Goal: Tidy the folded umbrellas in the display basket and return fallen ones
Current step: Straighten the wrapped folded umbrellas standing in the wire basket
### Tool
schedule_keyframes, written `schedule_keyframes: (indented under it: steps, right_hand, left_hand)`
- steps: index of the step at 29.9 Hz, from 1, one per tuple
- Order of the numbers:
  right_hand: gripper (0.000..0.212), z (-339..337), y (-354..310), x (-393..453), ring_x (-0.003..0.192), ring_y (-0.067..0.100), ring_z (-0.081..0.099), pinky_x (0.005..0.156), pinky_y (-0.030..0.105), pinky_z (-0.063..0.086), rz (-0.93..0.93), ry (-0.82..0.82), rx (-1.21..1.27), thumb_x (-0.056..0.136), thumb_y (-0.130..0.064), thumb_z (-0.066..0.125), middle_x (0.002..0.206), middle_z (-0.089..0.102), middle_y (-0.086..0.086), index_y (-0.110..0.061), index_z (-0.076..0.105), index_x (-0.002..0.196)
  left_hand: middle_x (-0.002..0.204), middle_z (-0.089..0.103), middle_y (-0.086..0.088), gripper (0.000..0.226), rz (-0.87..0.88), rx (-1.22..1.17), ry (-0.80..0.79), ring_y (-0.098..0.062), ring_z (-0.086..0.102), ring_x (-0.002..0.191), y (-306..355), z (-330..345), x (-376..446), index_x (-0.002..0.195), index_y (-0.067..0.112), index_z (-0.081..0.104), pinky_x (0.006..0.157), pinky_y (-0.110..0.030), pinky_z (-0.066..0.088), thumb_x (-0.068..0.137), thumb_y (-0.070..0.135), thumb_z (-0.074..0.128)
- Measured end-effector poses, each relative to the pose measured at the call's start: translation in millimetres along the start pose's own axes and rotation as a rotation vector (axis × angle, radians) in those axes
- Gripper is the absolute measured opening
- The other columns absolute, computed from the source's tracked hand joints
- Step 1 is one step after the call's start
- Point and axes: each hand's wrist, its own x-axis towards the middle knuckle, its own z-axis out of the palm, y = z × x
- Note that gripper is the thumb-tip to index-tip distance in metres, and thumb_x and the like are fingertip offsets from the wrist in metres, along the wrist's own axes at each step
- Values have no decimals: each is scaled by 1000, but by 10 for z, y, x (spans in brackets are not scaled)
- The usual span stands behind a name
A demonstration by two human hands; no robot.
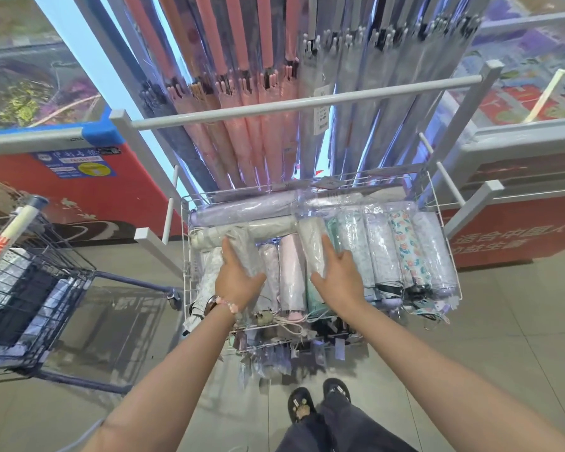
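A white wire display basket [186,256] holds several folded umbrellas in clear plastic sleeves. Most lie side by side, handles toward me. A lilac one [242,210] and a grey one [268,228] lie crosswise at the back. My left hand [237,278] rests flat, fingers apart, on a grey umbrella [242,252] at the basket's left. My right hand [338,275] lies open on a pale grey-green umbrella [313,246] near the middle. A pink umbrella [292,272] sits between my hands. A floral-print one [406,249] lies at the right.
Long pink and grey umbrellas [258,93] hang on the rack above, behind a white rail [307,104]. A dark shopping trolley [30,288] stands at the left. Red chest freezers [79,190] flank the rack on both sides. My feet [318,399] stand on grey tiles below the basket.
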Motion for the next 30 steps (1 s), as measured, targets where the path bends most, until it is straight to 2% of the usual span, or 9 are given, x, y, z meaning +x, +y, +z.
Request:
schedule_keyframes:
  steps: [3, 6, 8, 11, 14, 19, 21, 27, 30]
  right_hand:
    - [77, -22, 39, 1, 100, 30, 49, 72, 38, 51, 30, 12, -90, 87, -28, 56, 121, 41, 18, -29, 7, 146]
    - [78, -16, 48, 1, 104, 31, 47, 75, 38, 49, 46, -3, -162, 88, -29, 55, 125, 39, 19, -26, 4, 147]
    - [77, -5, 47, 1, 109, 32, 45, 77, 38, 48, 52, -12, -187, 89, -29, 54, 129, 36, 20, -25, 3, 147]
    - [78, 1, 49, 6, 110, 32, 46, 77, 36, 48, 55, -21, -236, 90, -30, 53, 131, 36, 19, -22, 2, 148]
    - [80, -19, 41, 19, 112, 31, 49, 77, 37, 50, 50, -54, -320, 88, -35, 55, 134, 37, 18, -21, 4, 147]
    - [80, -73, 19, 42, 113, 28, 48, 75, 36, 51, 31, -69, -394, 84, -37, 59, 139, 29, 16, -19, 10, 146]
    - [82, -63, 42, 36, 115, 28, 46, 75, 37, 51, 17, -50, -395, 84, -39, 59, 138, 29, 15, -15, 11, 145]
    - [77, 13, 56, 42, 114, 31, 48, 81, 39, 50, 35, -1, -256, 86, -34, 56, 135, 35, 16, -9, 12, 144]
    - [78, 69, 68, 42, 122, 32, 42, 91, 40, 47, 40, -4, -240, 88, -33, 54, 141, 30, 18, -8, 8, 145]
  left_hand:
    - [65, 55, -2, 102, 34, 7, -27, -22, 56, 53, 88, -10, -10, 149, 24, -6, 46, -29, 44, 75, 22, 64]
    - [70, 52, 8, 101, 58, -13, -60, -24, 60, 63, 203, -3, -38, 148, 29, -2, 60, -39, 56, 73, 23, 66]
    - [68, 53, 6, 103, 76, -5, -71, -23, 61, 62, 271, 22, -49, 149, 28, 0, 58, -38, 56, 71, 24, 67]
    - [60, 56, 1, 104, 104, 17, -101, -16, 55, 52, 377, 66, -64, 150, 24, 0, 46, -27, 43, 71, 24, 69]
    - [60, 54, 3, 104, 126, 20, -153, -13, 52, 52, 470, 121, -66, 150, 25, 1, 45, -24, 37, 72, 25, 70]
    - [74, 60, -4, 105, 136, 13, -226, -18, 55, 57, 571, 261, -22, 150, 27, 3, 53, -27, 42, 69, 23, 70]
    - [81, 63, -6, 105, 124, 19, -250, -22, 59, 65, 597, 309, -14, 150, 27, 2, 57, -27, 45, 69, 22, 69]
    - [83, 61, -6, 105, 100, 53, -276, -21, 59, 69, 623, 421, -3, 151, 24, 2, 54, -24, 45, 69, 19, 68]
    - [84, 69, -13, 107, 99, 17, -294, -28, 67, 72, 622, 471, 24, 151, 27, 1, 64, -36, 57, 67, 20, 67]
